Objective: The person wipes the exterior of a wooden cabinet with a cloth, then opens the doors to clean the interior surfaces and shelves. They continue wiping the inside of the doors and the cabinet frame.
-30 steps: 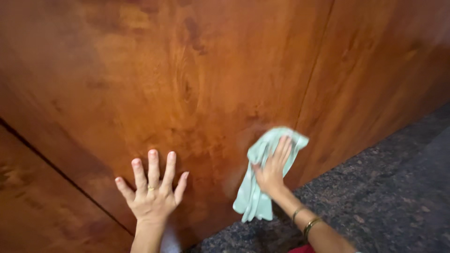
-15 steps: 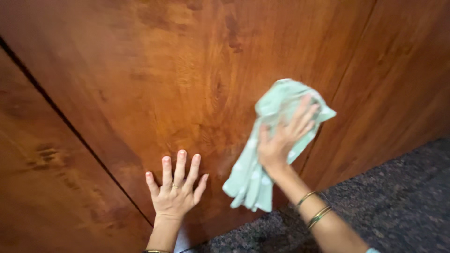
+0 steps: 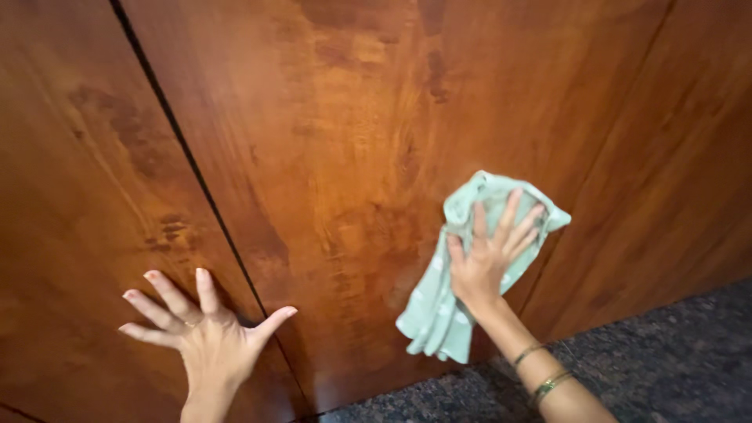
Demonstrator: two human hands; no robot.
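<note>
Left hand [image 3: 205,338] spread flat, fingers splayed, palm against the wooden panel [image 3: 329,157], holding nothing; it straddles the dark vertical seam [image 3: 180,149]. Right hand [image 3: 489,251] open, fingers fanned, pressing a pale green cloth [image 3: 439,309] onto the panel; the cloth's lower half hangs loose. Bangles [image 3: 540,376] on right wrist. Dark speckled floor [image 3: 666,352] below right.

Dark speckled carpet floor [image 3: 666,352] meets wooden wall panels [image 3: 329,157].

Head view, close, facing wooden panels [image 3: 352,157]
</note>
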